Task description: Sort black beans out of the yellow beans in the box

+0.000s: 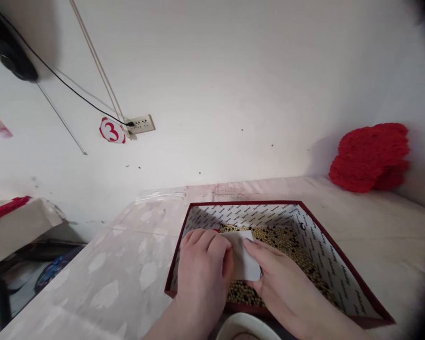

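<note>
Right hand [281,278] pinches a white card [246,262] over beads [281,242] in the box [246,203]; left hand [203,267] curls beside it, whatever it grips hidden from me.

The right hand [281,276] pinches a white card [248,262] over a dark-rimmed box [248,203] of gold and black beads [286,242]. The left hand [205,264] curls at the card's other side, its fingertips hidden. A pale bowl [246,321] sits by the box's near edge. Farther right, a red bundle [370,158] rests on the surface [127,269] near the wall [233,85].
</note>
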A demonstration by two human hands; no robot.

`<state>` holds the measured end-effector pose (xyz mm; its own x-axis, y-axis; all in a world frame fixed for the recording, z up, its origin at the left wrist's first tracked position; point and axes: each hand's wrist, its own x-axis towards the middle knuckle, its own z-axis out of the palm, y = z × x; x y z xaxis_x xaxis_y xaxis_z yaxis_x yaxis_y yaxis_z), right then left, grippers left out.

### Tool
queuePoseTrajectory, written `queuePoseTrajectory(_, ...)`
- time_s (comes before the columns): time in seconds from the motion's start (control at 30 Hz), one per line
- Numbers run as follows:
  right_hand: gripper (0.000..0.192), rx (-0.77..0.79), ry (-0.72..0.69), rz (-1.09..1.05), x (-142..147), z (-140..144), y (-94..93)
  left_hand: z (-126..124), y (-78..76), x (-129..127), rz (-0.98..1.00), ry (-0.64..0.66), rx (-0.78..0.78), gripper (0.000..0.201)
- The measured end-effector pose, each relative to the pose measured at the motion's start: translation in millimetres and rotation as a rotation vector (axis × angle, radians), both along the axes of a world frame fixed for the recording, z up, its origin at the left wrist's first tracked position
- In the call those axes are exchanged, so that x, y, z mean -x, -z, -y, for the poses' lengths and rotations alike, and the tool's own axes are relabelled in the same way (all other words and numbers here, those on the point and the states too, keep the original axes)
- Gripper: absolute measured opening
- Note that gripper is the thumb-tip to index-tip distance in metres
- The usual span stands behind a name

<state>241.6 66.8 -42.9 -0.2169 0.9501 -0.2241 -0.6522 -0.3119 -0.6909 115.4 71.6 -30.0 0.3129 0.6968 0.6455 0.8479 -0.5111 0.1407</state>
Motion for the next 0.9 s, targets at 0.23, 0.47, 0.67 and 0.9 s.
queuePoseTrajectory(0.23,0.012,-0.007,0.034,-0.038,0.3,1.9,-1.8,2.7,-2.6,-3.6,0.034,0.096,0.009,0.013)
queuePoseTrajectory(0.47,0.011,-0.005,0.030,-0.029,0.3,1.6,-3.1,3.2,-1.9,-1.8,0.027,0.108,0.055,0.011)
queuePoseTrajectory(0.67,0.005,-0.007,0.016,-0.010,0.2,2.3,-3.1,5.0,-2.5,-4.1,0.031,0.089,0.078,0.010)
queuePoseTrajectory(0.9,0.002,-0.022,0.012,-0.058,0.3,1.9,-4.4,3.0,-4.8,-4.2,0.012,0.136,0.051,0.010)
